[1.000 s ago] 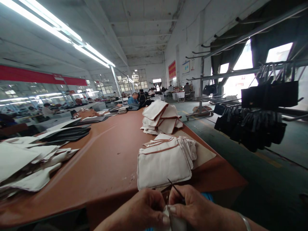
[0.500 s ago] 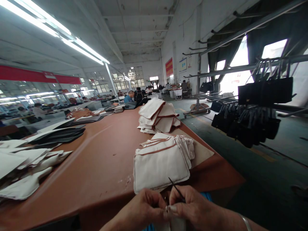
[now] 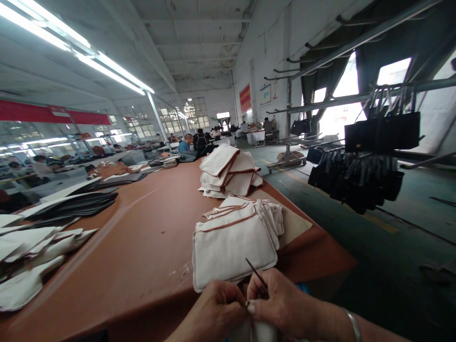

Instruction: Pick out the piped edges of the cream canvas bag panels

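Observation:
Low in the head view, my left hand point(image 3: 215, 308) and my right hand point(image 3: 285, 301) meet at the table's front edge. Both pinch the top of a white fabric piece point(image 3: 264, 331), which hangs below them and is mostly hidden. A thin dark pointed tool point(image 3: 253, 269) sticks up out of my right hand; its grip end is covered by the fingers, so I cannot tell its exact kind. Just beyond my hands lies a stack of white fabric pouches point(image 3: 233, 247) with brown edging. Behind it rises a second pile of similar pieces point(image 3: 219, 161).
Brown sheeting covers the table point(image 3: 153, 228). White pieces point(image 3: 32, 242) and black sheets point(image 3: 78, 204) lie along its left side. Black bags point(image 3: 383, 130) hang from a metal rack point(image 3: 290, 95) at right. A person in blue point(image 3: 185, 143) is at the far end.
The view has shifted slightly, so the table and rack sit a little further left. My hands remain together at the fabric, with the tool still in my right hand.

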`<action>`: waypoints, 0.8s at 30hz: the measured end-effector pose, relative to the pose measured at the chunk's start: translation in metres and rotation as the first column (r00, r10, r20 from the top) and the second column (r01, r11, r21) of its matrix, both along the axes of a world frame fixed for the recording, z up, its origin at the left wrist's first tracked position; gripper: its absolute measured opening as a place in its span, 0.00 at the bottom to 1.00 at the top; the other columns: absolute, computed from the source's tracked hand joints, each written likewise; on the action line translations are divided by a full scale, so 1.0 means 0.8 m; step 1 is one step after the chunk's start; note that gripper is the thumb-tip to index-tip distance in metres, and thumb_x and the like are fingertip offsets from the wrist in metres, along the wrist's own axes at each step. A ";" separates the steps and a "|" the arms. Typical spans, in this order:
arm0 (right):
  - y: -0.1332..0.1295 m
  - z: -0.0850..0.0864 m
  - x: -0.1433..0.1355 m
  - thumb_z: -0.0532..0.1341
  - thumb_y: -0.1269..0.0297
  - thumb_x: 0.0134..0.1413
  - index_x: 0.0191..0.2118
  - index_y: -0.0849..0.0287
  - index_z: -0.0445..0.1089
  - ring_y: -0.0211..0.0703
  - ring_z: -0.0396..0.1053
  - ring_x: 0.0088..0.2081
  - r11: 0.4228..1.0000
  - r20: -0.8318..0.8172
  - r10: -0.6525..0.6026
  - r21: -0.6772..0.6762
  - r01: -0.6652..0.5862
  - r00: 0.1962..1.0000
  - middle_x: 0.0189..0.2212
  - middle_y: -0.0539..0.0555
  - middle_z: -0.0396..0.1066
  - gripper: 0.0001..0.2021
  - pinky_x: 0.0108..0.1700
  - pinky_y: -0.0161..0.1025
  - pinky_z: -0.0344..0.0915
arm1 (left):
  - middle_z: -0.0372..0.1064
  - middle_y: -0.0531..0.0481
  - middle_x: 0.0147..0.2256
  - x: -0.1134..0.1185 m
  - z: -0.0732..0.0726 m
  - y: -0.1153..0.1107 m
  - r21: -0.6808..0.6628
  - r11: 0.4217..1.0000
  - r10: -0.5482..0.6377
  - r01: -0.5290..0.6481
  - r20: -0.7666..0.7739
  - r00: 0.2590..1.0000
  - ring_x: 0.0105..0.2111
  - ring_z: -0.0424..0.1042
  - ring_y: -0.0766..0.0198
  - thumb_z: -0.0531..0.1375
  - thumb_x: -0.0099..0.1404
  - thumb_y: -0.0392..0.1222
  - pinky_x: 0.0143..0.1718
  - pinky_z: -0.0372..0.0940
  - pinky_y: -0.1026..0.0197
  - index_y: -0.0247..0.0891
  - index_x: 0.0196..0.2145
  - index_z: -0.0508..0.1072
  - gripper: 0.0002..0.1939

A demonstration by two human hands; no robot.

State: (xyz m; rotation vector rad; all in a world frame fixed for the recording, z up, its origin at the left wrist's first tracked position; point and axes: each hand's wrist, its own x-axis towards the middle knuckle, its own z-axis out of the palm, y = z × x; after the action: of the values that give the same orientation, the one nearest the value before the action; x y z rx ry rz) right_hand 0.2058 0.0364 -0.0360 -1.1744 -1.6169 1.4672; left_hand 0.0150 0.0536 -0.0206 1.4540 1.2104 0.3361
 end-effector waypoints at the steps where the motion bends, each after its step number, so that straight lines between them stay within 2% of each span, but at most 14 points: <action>1: 0.001 0.001 -0.001 0.63 0.66 0.40 0.27 0.62 0.68 0.35 0.56 0.25 1.000 0.024 -0.008 0.004 0.008 1.000 0.21 0.46 0.63 0.06 0.25 0.32 0.51 | 0.56 0.58 0.19 0.001 -0.001 0.000 0.016 1.000 0.005 -0.005 -0.018 1.000 0.22 0.48 0.70 0.56 0.47 0.36 0.23 0.40 0.62 0.33 0.22 0.73 0.07; 3: 0.002 0.002 -0.002 0.62 0.68 0.39 0.26 0.62 0.68 0.33 0.54 0.24 1.000 0.014 -0.021 -0.014 0.021 1.000 0.19 0.45 0.62 0.04 0.24 0.31 0.49 | 0.56 0.58 0.19 0.002 0.000 0.000 0.020 1.000 0.006 -0.006 -0.010 1.000 0.22 0.49 0.69 0.54 0.47 0.36 0.23 0.41 0.63 0.33 0.23 0.73 0.08; 7: 0.001 0.004 -0.002 0.59 0.67 0.37 0.28 0.59 0.67 0.29 0.49 0.14 0.966 -0.047 -0.043 -0.256 0.029 0.998 0.14 0.40 0.57 0.07 0.17 0.30 0.44 | 0.55 0.58 0.20 0.004 0.008 -0.003 -0.002 0.999 -0.051 0.051 0.052 0.997 0.23 0.49 0.69 0.56 0.51 0.39 0.24 0.44 0.64 0.34 0.23 0.70 0.06; 9: 0.000 0.004 -0.001 0.59 0.66 0.36 0.29 0.58 0.66 0.28 0.47 0.11 0.948 -0.061 -0.040 -0.319 0.019 0.997 0.14 0.39 0.56 0.08 0.14 0.29 0.42 | 0.58 0.57 0.22 0.005 0.013 -0.005 0.036 0.996 -0.083 0.082 0.023 0.996 0.25 0.52 0.68 0.58 0.54 0.40 0.25 0.46 0.64 0.34 0.25 0.70 0.06; 12: -0.001 0.006 0.000 0.58 0.65 0.35 0.27 0.58 0.66 0.28 0.47 0.10 0.942 -0.091 -0.017 -0.335 -0.014 0.996 0.13 0.41 0.60 0.07 0.11 0.27 0.43 | 0.62 0.56 0.24 0.006 0.017 -0.005 0.182 0.974 -0.113 0.135 -0.128 0.985 0.25 0.56 0.67 0.56 0.56 0.36 0.25 0.49 0.66 0.35 0.27 0.71 0.05; 14: -0.004 0.009 0.001 0.57 0.64 0.34 0.26 0.58 0.66 0.28 0.48 0.10 0.929 -0.118 -0.001 -0.368 -0.043 0.993 0.15 0.44 0.65 0.07 0.09 0.27 0.43 | 0.63 0.55 0.25 0.003 0.015 -0.004 0.339 0.916 -0.140 0.215 -0.231 0.963 0.26 0.58 0.67 0.54 0.56 0.33 0.26 0.50 0.65 0.36 0.26 0.69 0.04; 16: -0.007 0.013 0.003 0.56 0.64 0.33 0.27 0.58 0.66 0.28 0.48 0.09 0.916 -0.159 -0.007 -0.398 -0.057 0.987 0.17 0.47 0.69 0.09 0.08 0.27 0.43 | 0.64 0.54 0.26 -0.002 0.012 -0.004 0.440 0.856 -0.166 0.273 -0.267 0.950 0.26 0.59 0.67 0.55 0.58 0.33 0.27 0.51 0.65 0.37 0.26 0.65 0.04; 17: -0.009 0.015 0.003 0.56 0.64 0.32 0.27 0.58 0.65 0.27 0.48 0.09 0.912 -0.173 -0.018 -0.407 -0.055 0.985 0.18 0.48 0.71 0.10 0.08 0.27 0.43 | 0.63 0.54 0.26 -0.005 0.011 -0.005 0.436 0.864 -0.166 0.254 -0.229 0.959 0.26 0.58 0.67 0.55 0.60 0.35 0.27 0.51 0.65 0.38 0.26 0.64 0.05; 18: -0.011 0.017 0.004 0.57 0.64 0.32 0.28 0.58 0.65 0.27 0.48 0.09 0.910 -0.182 -0.029 -0.412 -0.049 0.983 0.19 0.48 0.71 0.10 0.08 0.26 0.43 | 0.62 0.55 0.25 -0.008 0.010 -0.007 0.392 0.896 -0.161 0.207 -0.149 0.976 0.26 0.57 0.67 0.54 0.63 0.37 0.27 0.51 0.65 0.38 0.27 0.62 0.06; 20: -0.013 0.019 0.006 0.57 0.63 0.32 0.30 0.58 0.65 0.27 0.48 0.09 0.911 -0.181 -0.054 -0.412 -0.026 0.982 0.19 0.48 0.71 0.12 0.08 0.26 0.43 | 0.58 0.56 0.25 -0.012 0.010 -0.012 0.245 0.961 -0.150 0.130 0.066 0.986 0.25 0.54 0.68 0.52 0.68 0.45 0.26 0.51 0.65 0.38 0.30 0.63 0.11; 21: -0.014 0.020 0.006 0.57 0.63 0.33 0.30 0.58 0.65 0.27 0.48 0.08 0.911 -0.172 -0.061 -0.413 -0.015 0.983 0.18 0.47 0.70 0.12 0.08 0.26 0.43 | 0.58 0.56 0.26 -0.013 0.011 -0.014 0.196 0.973 -0.152 0.122 0.146 0.978 0.26 0.53 0.68 0.54 0.69 0.49 0.26 0.51 0.65 0.37 0.31 0.65 0.13; 22: -0.015 0.020 0.007 0.57 0.62 0.33 0.30 0.58 0.66 0.27 0.48 0.08 0.910 -0.163 -0.067 -0.414 -0.007 0.984 0.17 0.47 0.70 0.12 0.08 0.26 0.42 | 0.58 0.56 0.26 -0.012 0.012 -0.017 0.182 0.974 -0.167 0.132 0.187 0.968 0.27 0.53 0.68 0.57 0.67 0.53 0.27 0.51 0.66 0.36 0.32 0.66 0.16; 24: -0.016 0.020 0.006 0.57 0.62 0.34 0.31 0.58 0.66 0.27 0.48 0.08 0.910 -0.155 -0.065 -0.414 -0.005 0.986 0.18 0.47 0.70 0.12 0.09 0.27 0.42 | 0.58 0.55 0.27 -0.009 0.013 -0.021 0.225 0.962 -0.197 0.157 0.167 0.966 0.27 0.54 0.68 0.63 0.63 0.54 0.27 0.50 0.66 0.35 0.31 0.68 0.18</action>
State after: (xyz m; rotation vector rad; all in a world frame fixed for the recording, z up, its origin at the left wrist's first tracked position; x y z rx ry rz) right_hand 0.2108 0.0235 -0.0201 -1.2537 -1.2009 1.8953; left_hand 0.0080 0.0369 -0.0101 1.6600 0.9052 0.4786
